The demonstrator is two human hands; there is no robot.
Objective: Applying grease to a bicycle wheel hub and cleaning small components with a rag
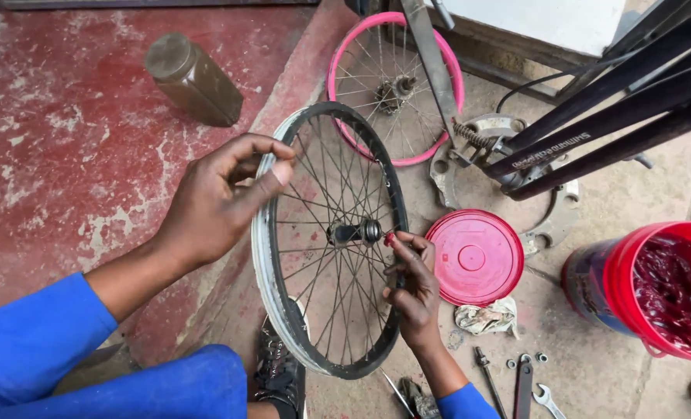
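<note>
We steady the black bicycle wheel (326, 240) upright on the floor, left hand (217, 202) pinching its rim; right hand (411, 283) pinches a small red-tipped piece at the hub (355, 231), open red grease tub (659, 287) well apart. Hub greasing, we judge; next calls for a steady rim.

Bottle: a squat, dull brown-grey bottle (193, 78) with a round cap lay tilted on the red floor, far left.
Tub: a red tub (656, 291), open and holding dark red grease, stood near right.
Lid: its round red lid (474, 257) lay flat just left of it.
Labels, signs, screens: none seen.
</note>
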